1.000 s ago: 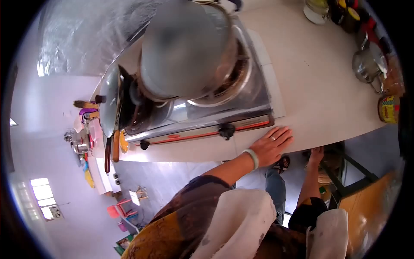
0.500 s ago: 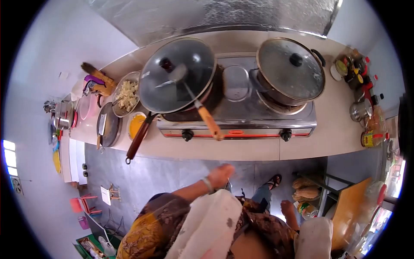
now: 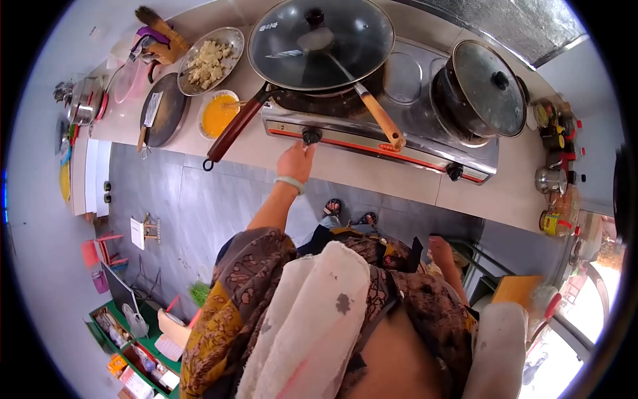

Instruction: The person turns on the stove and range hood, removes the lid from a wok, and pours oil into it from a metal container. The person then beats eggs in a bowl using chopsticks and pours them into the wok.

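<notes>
My left hand, with a pale bangle at the wrist, reaches to the front of the gas stove; its fingers pinch the left black knob. Above it, a wok covered by a glass lid sits on the left burner, its dark wooden handle pointing toward me. A wooden-handled turner extends over the stove front. My right hand hangs low at the right, away from the counter; its fingers are too small to read.
A lidded pot stands on the right burner. Left of the wok are a plate of pale crumbled food, a bowl of yellow liquid and a round dark board. Bottles and jars line the counter's right end.
The view has swung left. My left hand has left the counter edge by the right knob and moved to the left knob, closing on it. My right hand still hangs low.
</notes>
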Action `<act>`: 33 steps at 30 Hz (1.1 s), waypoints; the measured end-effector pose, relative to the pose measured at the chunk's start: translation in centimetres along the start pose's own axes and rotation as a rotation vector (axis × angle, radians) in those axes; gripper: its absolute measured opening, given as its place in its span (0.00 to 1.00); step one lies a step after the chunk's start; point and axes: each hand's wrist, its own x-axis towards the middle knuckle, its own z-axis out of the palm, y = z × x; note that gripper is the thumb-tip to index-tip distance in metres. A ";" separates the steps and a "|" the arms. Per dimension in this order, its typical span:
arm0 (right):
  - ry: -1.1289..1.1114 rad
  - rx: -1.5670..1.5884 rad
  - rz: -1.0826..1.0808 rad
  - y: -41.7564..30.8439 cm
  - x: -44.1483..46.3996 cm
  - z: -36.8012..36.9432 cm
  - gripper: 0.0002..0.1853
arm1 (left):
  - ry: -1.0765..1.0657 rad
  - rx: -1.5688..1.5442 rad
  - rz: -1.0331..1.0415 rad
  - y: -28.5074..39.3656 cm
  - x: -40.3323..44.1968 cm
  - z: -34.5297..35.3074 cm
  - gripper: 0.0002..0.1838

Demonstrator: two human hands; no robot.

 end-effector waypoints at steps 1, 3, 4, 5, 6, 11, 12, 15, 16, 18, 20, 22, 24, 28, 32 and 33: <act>-0.020 -0.138 -0.052 -0.6 -0.2 -1.1 0.09 | -0.017 0.068 0.002 0.0 0.4 0.1 0.21; -0.049 -0.416 -0.158 -4.9 -1.8 -4.3 0.07 | -0.048 0.201 0.010 -0.1 1.3 0.6 0.22; 0.058 -0.475 -0.259 -0.9 -1.7 -4.3 0.07 | -0.088 0.234 0.010 0.2 1.4 0.5 0.21; 0.001 -0.607 -0.260 2.7 -2.0 -4.5 0.07 | -0.125 0.266 0.013 0.5 1.4 0.2 0.20; -0.043 -0.648 -0.235 4.8 -2.4 -4.6 0.06 | -0.164 0.299 0.017 0.8 1.6 0.0 0.19; -0.081 -0.580 -0.157 4.0 -2.1 -4.6 0.06 | -0.226 0.342 -0.047 1.9 2.1 -0.3 0.19; -0.082 -0.585 -0.161 3.8 -1.8 -4.6 0.06 | -0.231 0.336 -0.059 1.9 2.4 -0.3 0.20; -0.085 -0.590 -0.181 4.4 -1.3 -4.6 0.05 | -0.192 0.291 -0.108 1.3 2.5 0.9 0.20; -0.093 -0.594 -0.189 4.6 -1.1 -4.6 0.05 | -0.184 0.247 -0.130 1.0 2.2 1.4 0.21; -0.105 -0.603 -0.205 4.8 -1.0 -4.5 0.05 | -0.157 0.166 -0.166 0.4 2.5 2.1 0.21; -0.105 -0.622 -0.223 5.2 -1.0 -4.2 0.05 | -0.111 -0.072 -0.223 -2.3 2.9 5.1 0.21; -0.100 -0.635 -0.253 6.4 -0.5 -4.2 0.04 | -0.116 -0.349 -0.316 -2.8 2.9 5.9 0.22; -0.089 -0.617 -0.262 7.4 -0.7 -4.2 0.05 | -0.170 -0.659 -0.446 -1.1 2.8 4.4 0.22; -0.105 -0.575 -0.194 4.5 -1.0 -4.6 0.06 | -0.183 -0.956 -0.604 -0.5 2.6 4.0 0.22; -0.130 -0.585 -0.149 2.9 -1.4 -4.7 0.06 | -0.213 -1.097 -0.695 -1.4 2.8 4.9 0.22; -0.140 -0.589 -0.150 2.6 -1.2 -4.5 0.07 | -0.219 -1.134 -0.713 -1.4 2.8 4.9 0.22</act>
